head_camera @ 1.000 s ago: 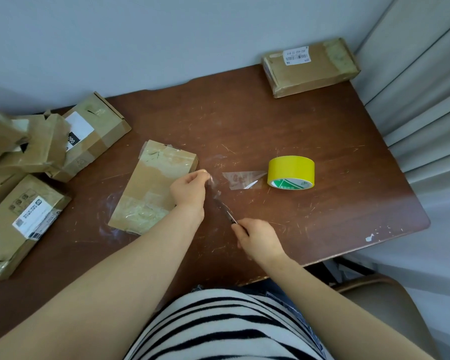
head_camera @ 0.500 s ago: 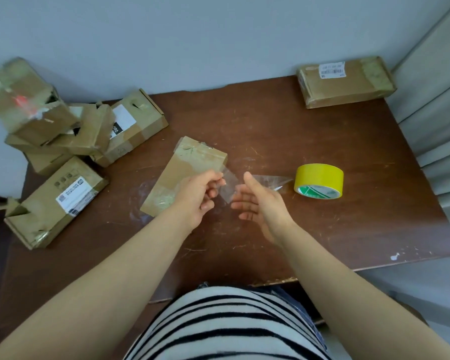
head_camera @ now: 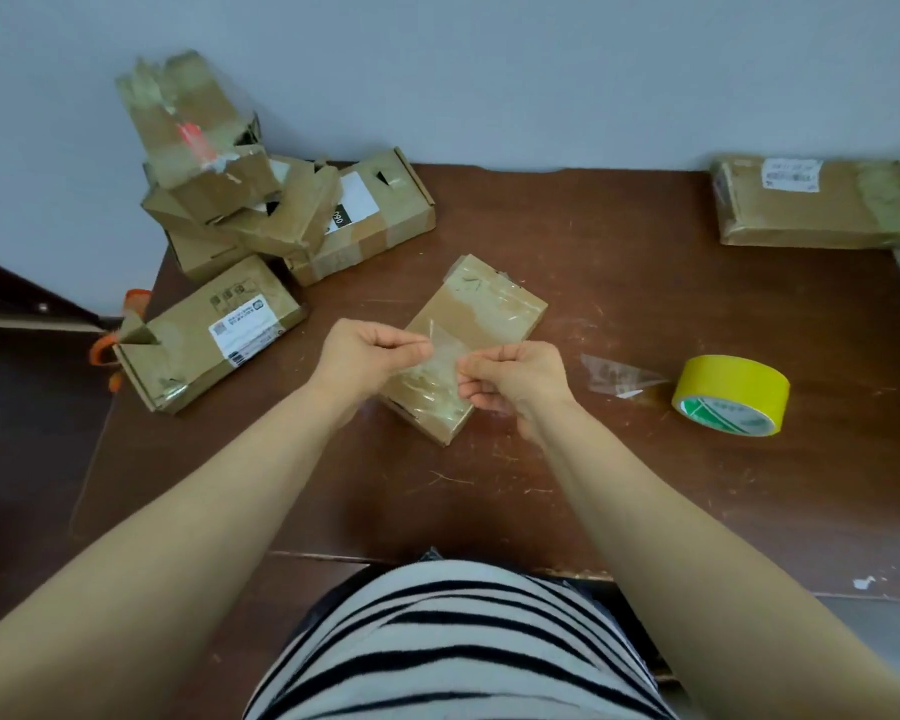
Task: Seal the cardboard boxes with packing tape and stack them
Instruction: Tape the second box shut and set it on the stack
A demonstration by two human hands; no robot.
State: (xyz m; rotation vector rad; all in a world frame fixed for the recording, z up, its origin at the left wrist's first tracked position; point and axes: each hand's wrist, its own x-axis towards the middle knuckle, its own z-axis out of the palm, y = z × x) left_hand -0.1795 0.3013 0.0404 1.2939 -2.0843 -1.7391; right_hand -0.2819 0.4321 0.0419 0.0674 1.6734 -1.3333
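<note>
A small flat cardboard box (head_camera: 481, 314) lies on the brown table (head_camera: 619, 283), with clear tape over both ends. Just above its near half, a short strip of clear tape (head_camera: 440, 356) is stretched between my hands. My left hand (head_camera: 367, 356) pinches the strip's left end and my right hand (head_camera: 515, 379) pinches its right end. The tape roll (head_camera: 731, 394), with a yellow outer face, lies to the right, and its loose clear end (head_camera: 617, 376) rests on the table pointing at my right hand.
A loose heap of cardboard boxes (head_camera: 240, 200) is piled at the table's far left. One labelled box (head_camera: 214, 332) lies at the left edge. A flat taped box (head_camera: 817, 202) sits in the far right corner. A wall stands behind the table.
My right hand let go of the cutting tool it held a second ago and took the strip's free end. Both hands moved over the box with the cut strip.
</note>
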